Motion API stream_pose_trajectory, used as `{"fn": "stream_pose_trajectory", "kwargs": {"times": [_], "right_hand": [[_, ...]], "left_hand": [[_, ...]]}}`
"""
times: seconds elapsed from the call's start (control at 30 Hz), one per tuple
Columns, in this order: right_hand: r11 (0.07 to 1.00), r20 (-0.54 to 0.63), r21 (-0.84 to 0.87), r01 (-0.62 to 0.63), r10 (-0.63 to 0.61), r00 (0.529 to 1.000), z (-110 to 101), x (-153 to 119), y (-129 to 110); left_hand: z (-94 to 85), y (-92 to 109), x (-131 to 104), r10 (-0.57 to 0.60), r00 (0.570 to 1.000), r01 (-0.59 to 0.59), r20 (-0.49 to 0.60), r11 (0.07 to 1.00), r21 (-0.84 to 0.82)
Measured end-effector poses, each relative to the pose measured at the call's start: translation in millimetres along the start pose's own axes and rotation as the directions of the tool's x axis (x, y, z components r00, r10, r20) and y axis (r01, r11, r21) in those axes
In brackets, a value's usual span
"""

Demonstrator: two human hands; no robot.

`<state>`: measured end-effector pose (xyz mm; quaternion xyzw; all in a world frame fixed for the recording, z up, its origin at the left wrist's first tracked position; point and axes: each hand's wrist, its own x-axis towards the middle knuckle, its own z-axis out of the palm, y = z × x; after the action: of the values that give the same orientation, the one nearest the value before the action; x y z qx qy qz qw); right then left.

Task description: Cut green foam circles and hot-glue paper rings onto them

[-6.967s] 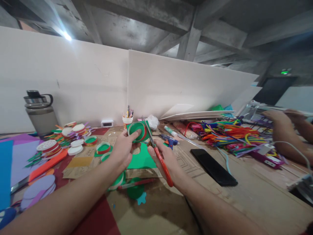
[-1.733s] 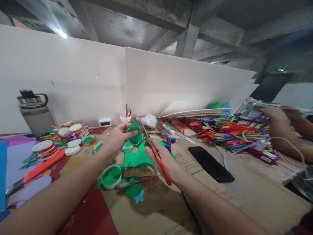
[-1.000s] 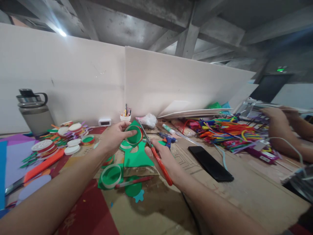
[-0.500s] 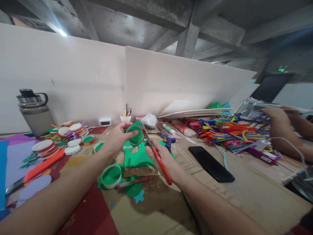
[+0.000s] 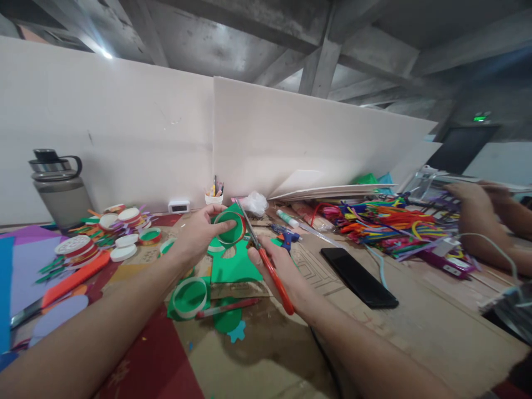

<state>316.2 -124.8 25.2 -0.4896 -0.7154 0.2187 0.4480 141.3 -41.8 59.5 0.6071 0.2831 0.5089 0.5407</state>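
Observation:
My left hand [image 5: 197, 235] pinches a shallow ring [image 5: 244, 231] with green paper [image 5: 229, 235] across its base, thumb inside the ring and fingers behind. In my right hand [image 5: 288, 269] are scissors [image 5: 274, 274] with red-orange handles. Their blades point up and away, right beside the ring's right edge; whether paper lies between them I cannot tell. Below the hands lies a green sheet [image 5: 236, 267] with a cutout. Nearer me are another green-based ring [image 5: 205, 298], a red pen [image 5: 233, 306], a green disc [image 5: 228, 320] and a small blue gear-like shape [image 5: 237, 332].
At left stand a bottle [image 5: 62, 194], several decorated round pieces [image 5: 77, 247] and an orange-handled cutter [image 5: 77, 280]. On the right are a blue glue gun [image 5: 287, 237], a black phone [image 5: 358, 277], colourful pipe cleaners [image 5: 386, 219] and another person's arms [image 5: 477, 213].

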Motion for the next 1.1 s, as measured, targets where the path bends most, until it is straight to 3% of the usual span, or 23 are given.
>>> {"fn": "stream_pose_trajectory", "kwargs": {"times": [0.33, 0.6, 0.8, 1.1], "right_hand": [[0.998, 0.024, 0.057, -0.015, 0.014, 1.000, 0.1, -0.8, -0.5], [0.997, 0.024, 0.069, -0.022, 0.020, 1.000, 1.1, -2.0, -0.1], [0.995, 0.024, 0.078, -0.058, 0.056, 0.998, 0.3, -1.7, -7.3], [0.998, 0.050, 0.056, -0.022, 0.019, 0.999, -1.1, -1.7, -4.6]], "left_hand": [[-4.9, 2.3, 0.5, -0.003, 1.000, 0.002, 0.029, 1.000, 0.031], [-7.5, 1.6, 2.4, 0.002, 1.000, -0.001, -0.026, 0.999, 0.052], [-6.5, 1.9, 2.6, 0.010, 1.000, -0.010, -0.003, 1.000, 0.007], [4.7, 6.6, -1.4, -0.059, 0.995, 0.044, -0.078, 0.983, -0.180]]}}
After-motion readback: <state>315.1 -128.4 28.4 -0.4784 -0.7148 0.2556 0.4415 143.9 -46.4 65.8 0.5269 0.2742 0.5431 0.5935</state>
